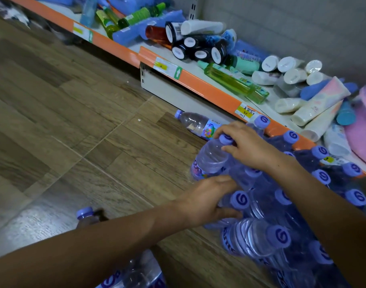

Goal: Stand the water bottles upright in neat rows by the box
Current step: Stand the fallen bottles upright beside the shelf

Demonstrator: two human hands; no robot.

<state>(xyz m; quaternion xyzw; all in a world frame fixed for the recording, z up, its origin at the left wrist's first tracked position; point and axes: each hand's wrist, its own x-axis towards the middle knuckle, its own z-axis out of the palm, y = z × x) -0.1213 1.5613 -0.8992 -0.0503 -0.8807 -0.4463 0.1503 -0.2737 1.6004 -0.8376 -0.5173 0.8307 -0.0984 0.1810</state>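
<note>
Nearest me, my left hand (pixel 207 201) lies with relaxed fingers against the cluster of upright clear plastic water bottles with purple caps (pixel 281 204), which stands on the brown wood-plank floor (pixel 74 121) along the orange-edged shelf (pixel 198 84). My right hand (pixel 246 142) has its fingers curled round the neck of one tilted clear bottle (pixel 211 156). Another bottle (pixel 196 122) lies flat by the shelf base.

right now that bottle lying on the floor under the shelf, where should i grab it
Grab the lying bottle round its clear middle, coming from above. It lies flat with its cap pointing left and its far end tucked behind the right hand, so the middle is the freest part.
</note>
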